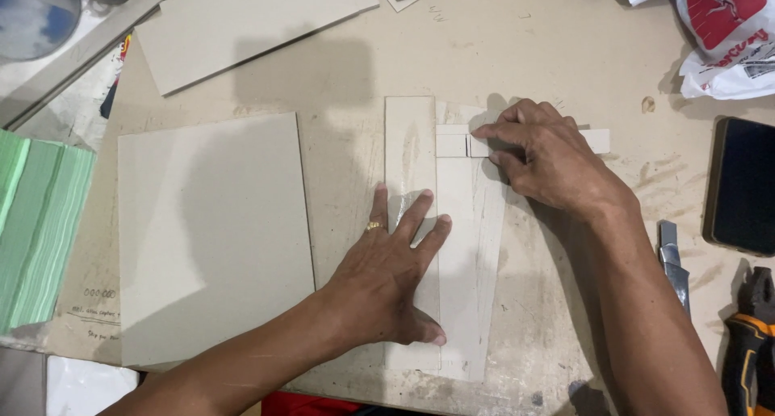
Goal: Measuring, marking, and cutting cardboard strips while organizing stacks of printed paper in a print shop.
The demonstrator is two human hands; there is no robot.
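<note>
Cardboard strips lie in the middle of the worktable (517, 53), and both hands are on them. One tall narrow strip (409, 142) runs upright from the far side toward the person; a wider, paler piece (468, 287) lies beside it on the right, edge to edge or slightly overlapped, I cannot tell which. The left hand (387, 279) is flat, palm down, fingers spread, pressing across the seam of those two pieces; a gold ring (374, 225) shows on one finger. The right hand (545, 158) is farther up, fingers curled and drawn together, fingertips pressing on a thin short strip (452, 144) that lies crosswise over the top of the wider piece. That thin strip shows a break or seam near the fingertips, and its far end (599, 140) sticks out from behind the hand on the right.

To the left of the hands a large cardboard sheet (214, 230) lies flat, with another sheet (242, 20) beyond it at the far edge. A green stack of paper (40, 230) sits at the left border. On the right, well apart from the strips, lie a utility knife (672, 267), orange-handled pliers (747, 343), a dark phone (743, 186) and a crumpled plastic bag (718, 29). The table surface is scuffed and streaked with dried glue.
</note>
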